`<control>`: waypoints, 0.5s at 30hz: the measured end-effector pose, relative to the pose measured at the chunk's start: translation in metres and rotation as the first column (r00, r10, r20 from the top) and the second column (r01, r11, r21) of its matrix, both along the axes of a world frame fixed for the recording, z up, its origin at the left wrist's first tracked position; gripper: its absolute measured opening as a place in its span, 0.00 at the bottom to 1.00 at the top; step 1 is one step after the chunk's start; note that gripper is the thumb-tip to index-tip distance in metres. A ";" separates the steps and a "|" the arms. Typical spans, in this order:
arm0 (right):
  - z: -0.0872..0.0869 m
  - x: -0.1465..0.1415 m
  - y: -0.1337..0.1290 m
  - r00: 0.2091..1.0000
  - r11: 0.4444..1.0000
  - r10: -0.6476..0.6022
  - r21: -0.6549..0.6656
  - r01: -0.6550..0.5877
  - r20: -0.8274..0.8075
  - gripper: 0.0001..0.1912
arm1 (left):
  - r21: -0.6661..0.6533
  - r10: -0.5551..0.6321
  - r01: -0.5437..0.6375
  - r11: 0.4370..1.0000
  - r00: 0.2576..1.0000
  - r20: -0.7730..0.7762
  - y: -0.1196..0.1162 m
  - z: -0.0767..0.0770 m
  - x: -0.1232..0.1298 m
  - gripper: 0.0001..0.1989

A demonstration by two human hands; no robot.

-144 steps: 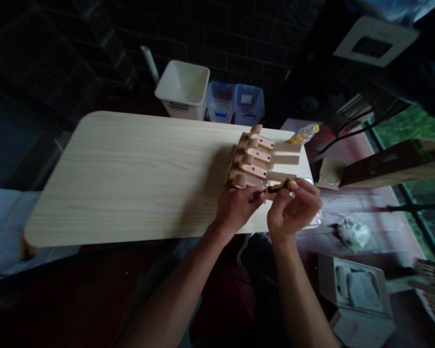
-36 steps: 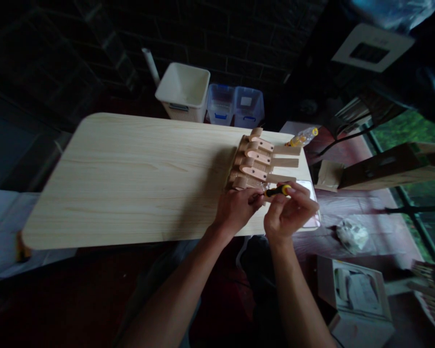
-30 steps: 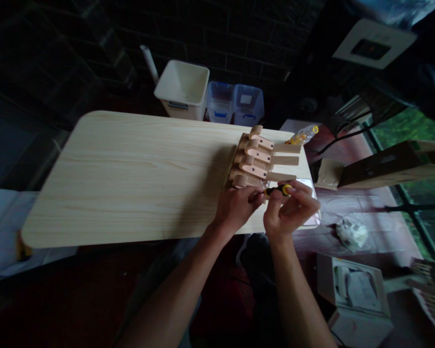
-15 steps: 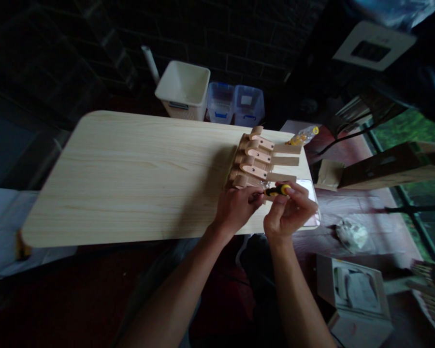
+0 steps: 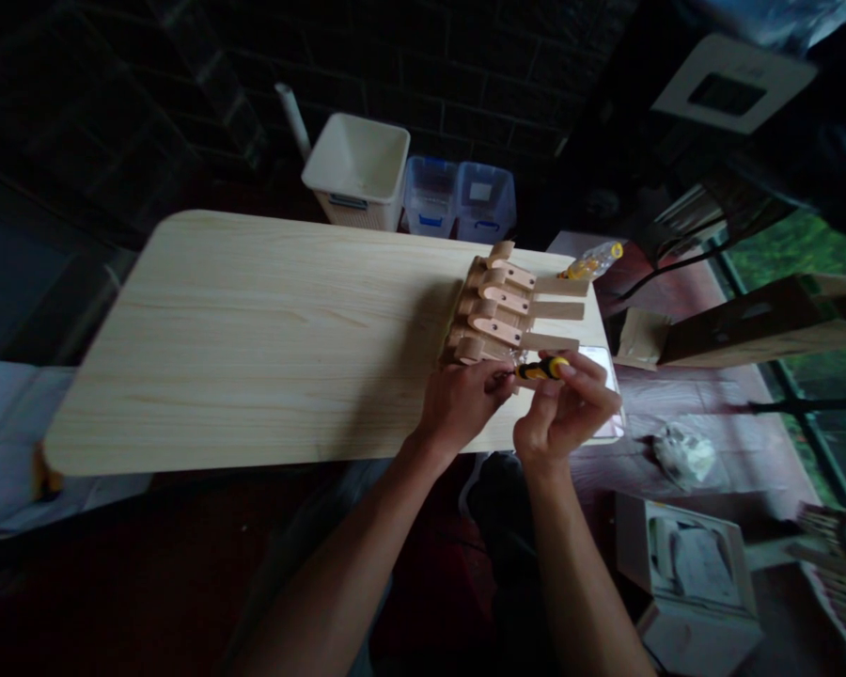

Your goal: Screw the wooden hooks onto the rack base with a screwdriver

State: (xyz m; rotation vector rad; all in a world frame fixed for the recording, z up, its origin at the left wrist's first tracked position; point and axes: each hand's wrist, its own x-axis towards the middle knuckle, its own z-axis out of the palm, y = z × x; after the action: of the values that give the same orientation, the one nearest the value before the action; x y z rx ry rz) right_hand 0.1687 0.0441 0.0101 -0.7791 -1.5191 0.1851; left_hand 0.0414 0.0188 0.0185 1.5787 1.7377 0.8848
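A wooden assembly [image 5: 497, 306] of curved, screwed pieces with flat strips pointing right stands on the right part of the pale table [image 5: 254, 338]. My right hand [image 5: 568, 409] grips a yellow and black screwdriver [image 5: 541, 369] by its handle, the tip pointing left. At the near end of the assembly, my left hand [image 5: 465, 400] has its fingers pinched together beside the screwdriver's tip; whatever lies between them is too small to make out. A phone-like device with a bright screen [image 5: 610, 414] lies partly behind my right hand.
A clear bottle with yellow parts [image 5: 592, 263] is at the table's far right corner. Beyond the far edge are a cream bin [image 5: 359, 169] and two clear plastic boxes [image 5: 430, 197]. Cardboard boxes [image 5: 747, 324] and an open white box [image 5: 697, 564] are on the right.
The view has shifted very slightly. Both hands keep nearly the same places, and the screwdriver handle shows a different part of its yellow and black pattern.
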 end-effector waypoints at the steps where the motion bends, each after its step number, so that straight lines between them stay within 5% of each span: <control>1: 0.000 0.000 -0.001 1.000 1.000 0.007 -0.001 -0.007 -0.005 0.12 | 0.003 0.002 -0.002 1.000 1.000 0.000 0.000 -0.001 0.000 0.10; 15: 0.004 0.001 0.005 0.998 0.999 -0.050 0.017 0.050 0.029 0.17 | 0.008 0.006 -0.006 1.000 1.000 -0.028 0.004 0.000 0.000 0.10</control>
State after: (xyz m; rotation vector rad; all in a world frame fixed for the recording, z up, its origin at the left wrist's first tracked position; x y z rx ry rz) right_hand 0.1692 0.0488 0.0144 -0.8090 -1.5251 0.1242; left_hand 0.0414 0.0224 0.0181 1.5987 1.7614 0.8774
